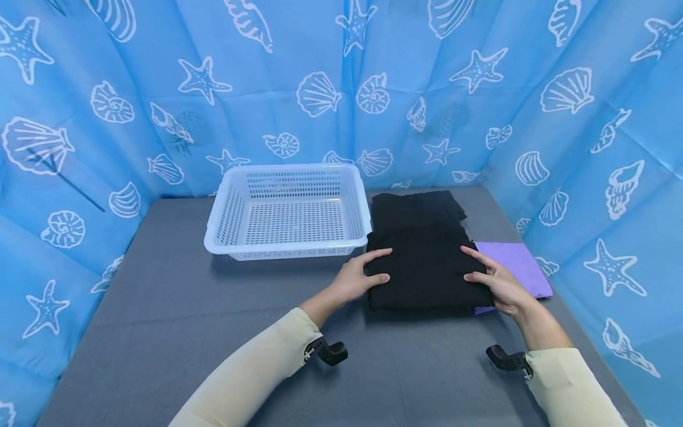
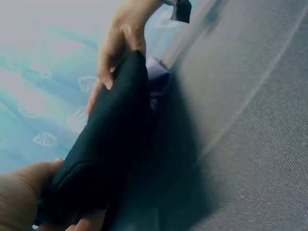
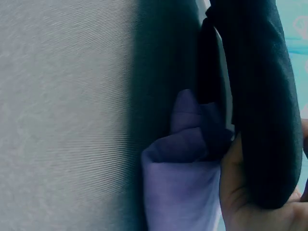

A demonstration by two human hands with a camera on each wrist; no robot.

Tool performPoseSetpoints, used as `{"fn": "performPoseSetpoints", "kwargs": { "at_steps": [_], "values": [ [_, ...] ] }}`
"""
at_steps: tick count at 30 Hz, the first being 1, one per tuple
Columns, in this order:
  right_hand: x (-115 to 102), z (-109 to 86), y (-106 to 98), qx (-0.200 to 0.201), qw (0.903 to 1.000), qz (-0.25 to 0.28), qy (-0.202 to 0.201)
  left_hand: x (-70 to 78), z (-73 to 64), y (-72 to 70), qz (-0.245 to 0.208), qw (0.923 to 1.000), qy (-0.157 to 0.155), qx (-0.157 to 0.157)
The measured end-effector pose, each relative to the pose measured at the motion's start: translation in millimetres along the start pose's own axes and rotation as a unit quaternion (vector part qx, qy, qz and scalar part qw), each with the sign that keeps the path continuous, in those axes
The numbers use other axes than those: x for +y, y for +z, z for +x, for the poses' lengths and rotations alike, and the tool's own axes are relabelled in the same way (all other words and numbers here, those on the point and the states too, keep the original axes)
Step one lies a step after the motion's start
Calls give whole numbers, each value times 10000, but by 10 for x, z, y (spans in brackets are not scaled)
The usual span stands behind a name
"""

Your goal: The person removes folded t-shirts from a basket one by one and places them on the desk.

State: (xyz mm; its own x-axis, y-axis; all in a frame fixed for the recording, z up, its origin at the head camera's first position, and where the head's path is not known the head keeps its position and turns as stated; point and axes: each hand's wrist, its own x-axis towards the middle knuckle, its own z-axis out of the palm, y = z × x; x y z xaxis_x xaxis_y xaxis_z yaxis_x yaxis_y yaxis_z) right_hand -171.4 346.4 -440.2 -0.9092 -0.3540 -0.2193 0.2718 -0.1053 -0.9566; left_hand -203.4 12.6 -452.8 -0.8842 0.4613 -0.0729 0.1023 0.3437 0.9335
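A folded black cloth [image 1: 427, 273] is held between my two hands, slightly above the table, with a dark shadow below it in the left wrist view. My left hand [image 1: 349, 280] grips its left side, thumb on top and some fingers underneath. On the opposite side my right hand [image 1: 506, 289] grips it the same way; the right wrist view shows the thick rounded edge of the cloth in that grasp. A folded purple cloth [image 1: 514, 264] lies on the table by the right hand, partly hidden. Behind the held bundle lies another black cloth [image 1: 416, 207].
A white perforated plastic basket [image 1: 288, 246] stands at the back of the grey table [image 1: 176, 332], left of the black cloths. A blue curtain [image 1: 341, 77] with shells and starfish surrounds the back and sides.
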Motion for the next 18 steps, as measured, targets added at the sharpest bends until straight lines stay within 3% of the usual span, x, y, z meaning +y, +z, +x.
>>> {"fn": "performPoseSetpoints", "kwargs": {
  "at_steps": [5,13,18],
  "values": [
    [72,34,-19,31,10000,-42,47,-108,40,32,55,9999,70,77],
    [106,117,66,329,9988,-310,198,-306,75,27,91,9993,-170,327],
    [128,169,66,725,9886,-1237,452,-360,87,23,8,9989,-276,391]
  ]
}}
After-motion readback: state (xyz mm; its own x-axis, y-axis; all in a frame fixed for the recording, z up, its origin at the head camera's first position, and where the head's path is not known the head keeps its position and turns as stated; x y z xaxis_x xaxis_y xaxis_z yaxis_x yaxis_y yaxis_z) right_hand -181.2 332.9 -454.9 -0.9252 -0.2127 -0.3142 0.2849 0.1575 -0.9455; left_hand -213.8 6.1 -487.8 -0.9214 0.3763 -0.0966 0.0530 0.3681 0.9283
